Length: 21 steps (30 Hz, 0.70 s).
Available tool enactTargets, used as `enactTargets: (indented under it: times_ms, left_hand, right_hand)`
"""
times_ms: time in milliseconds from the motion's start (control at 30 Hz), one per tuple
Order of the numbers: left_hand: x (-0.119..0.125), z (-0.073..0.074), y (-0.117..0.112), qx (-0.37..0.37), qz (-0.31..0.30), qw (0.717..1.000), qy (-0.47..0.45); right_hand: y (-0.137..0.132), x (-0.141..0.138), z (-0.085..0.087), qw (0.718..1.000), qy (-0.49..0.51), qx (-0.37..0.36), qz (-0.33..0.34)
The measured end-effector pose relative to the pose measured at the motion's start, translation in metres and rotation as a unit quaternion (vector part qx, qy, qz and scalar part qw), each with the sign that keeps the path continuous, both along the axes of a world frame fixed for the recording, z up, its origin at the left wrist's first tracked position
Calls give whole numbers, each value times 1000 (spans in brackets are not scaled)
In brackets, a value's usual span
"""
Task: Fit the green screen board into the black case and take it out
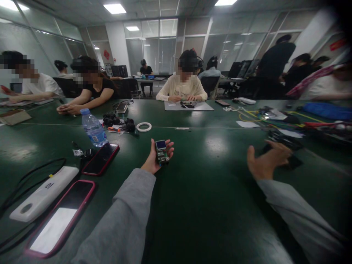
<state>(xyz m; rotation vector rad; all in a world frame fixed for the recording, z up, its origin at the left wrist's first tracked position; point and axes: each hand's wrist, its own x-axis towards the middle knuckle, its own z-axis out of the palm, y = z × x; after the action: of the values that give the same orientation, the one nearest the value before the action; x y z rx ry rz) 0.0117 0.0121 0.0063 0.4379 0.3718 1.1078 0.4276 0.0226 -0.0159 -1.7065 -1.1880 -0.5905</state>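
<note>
A small green circuit board (pixel 162 156) with a little dark screen rests in my left hand (pixel 151 161). The palm faces up, and the thumb and fingers curl round the board's sides above the green table (pixel 203 190). Off to the right, my right hand (pixel 265 161) is slightly smeared by motion. Its thumb stands apart from stretched fingers, and I see nothing in its grasp. Nearest to its fingertips is a dark, blurred black object (pixel 284 138), whose kind I cannot make out.
Left lie a pink-edged phone (pixel 92 189), a red-edged phone (pixel 116 149), a white power bank (pixel 45 194) and a water bottle (pixel 93 128). A white ring (pixel 144 127) lies beyond. Yellow wires (pixel 247 116) and a blue bundle (pixel 327 110) lie right. Several people sit around.
</note>
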Motion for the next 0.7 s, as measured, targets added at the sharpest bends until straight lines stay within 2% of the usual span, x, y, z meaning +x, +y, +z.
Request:
enactTargets:
  times_ms: [100,200,300,367,500,700]
  left_hand:
    - [-1,0,0,5,4,1000,-4]
    - [-2,0,-1,11,2,1000,-9]
    - [-4,0,1,20,8,1000,-13]
    - [-6,-2,4,24,21,999,-12]
    - [-14,-4,11,5,66,998,-1]
    - [-15,-2,13,-38,87,995,33]
  right_hand:
    - [-9,-90,8,990,-77,-2,118]
    - [-28,-174,16,961,-94,-8,259]
    - [-48,-240,20,930,-84,-43,356]
    - [-56,-272,21,908,-93,-65,403]
    - [-58,-302,21,874,-111,-91,464]
    - [-51,-302,20,850,-92,-118,505]
